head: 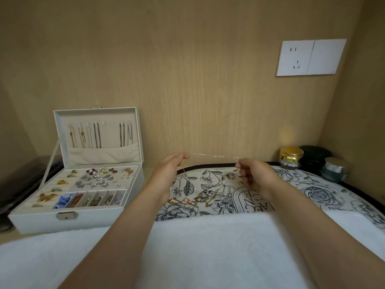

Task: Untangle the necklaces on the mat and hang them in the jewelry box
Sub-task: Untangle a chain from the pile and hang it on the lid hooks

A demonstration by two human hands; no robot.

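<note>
The white jewelry box [37, 223] sits on the left side of the bench, with its lid [100, 119] standing open. A few hung necklaces [98, 135] are already on the hooks inside the lid, some gold and some dark. Some hooks look free. The bottom of the box is full of rings, earrings and beads.

Next comes the left hand [168, 168]. It is up above the back edge of the mat [312, 190] and pinches one end of a thin chain [212, 155] between thumb and finger. The chain runs tight through the air to the right hand [253, 174], which pinches the other end. A faint strand seems to drop from the left hand toward the mat. It is too thin to tell if it is caught in anything.

Below the hands, on the flowery mat, lies a tangled pile [195, 198] of more necklaces, with gold and pink bits all mixed up. A white towel [208, 247] covers the front edge of the bench. Three jars [291, 156] stand at the back right corner.

The job looks partly done. Some necklaces are hung. One is in the hands and looks nearly free, but it has to go on a hook. Then the pile needs sorting.
</note>
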